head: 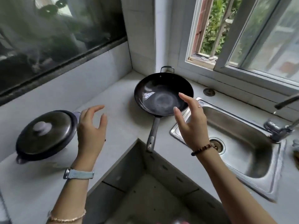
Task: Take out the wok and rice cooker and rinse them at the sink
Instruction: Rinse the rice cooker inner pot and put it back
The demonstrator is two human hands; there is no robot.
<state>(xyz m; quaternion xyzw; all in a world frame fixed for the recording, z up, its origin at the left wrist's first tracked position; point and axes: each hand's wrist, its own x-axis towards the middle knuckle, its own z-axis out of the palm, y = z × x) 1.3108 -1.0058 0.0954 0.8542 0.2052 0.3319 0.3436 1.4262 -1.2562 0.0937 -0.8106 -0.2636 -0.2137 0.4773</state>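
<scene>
So the wok (163, 94) sits dead centre of the frame, tucked into the corner of the pale, matte counter (123, 126): one round black bowl with a glossy inside, one long grey metal handle (152, 133) pointing down to the counter's edge, and one small loop handle (167, 68) on the far side. Just right of it is a single stainless sink (239, 131), rectangular with rounded corners and a round drain (217, 145), and a chrome faucet (278, 130) at the right edge. The rice cooker (47, 135) is at centre left, round, with a dark domed lid and one pale knob on top. Two hands are up and neither holds anything. The left hand (90, 126) is just right of the cooker, fingers loosely curled and spread. The right hand (191, 125) overlaps the wok's right rim, fingers relaxed and apart. There's a watch (79, 174) with a light blue strap on the left wrist, a beaded bracelet (202, 149) on the right, plus one ring (200, 106).
</scene>
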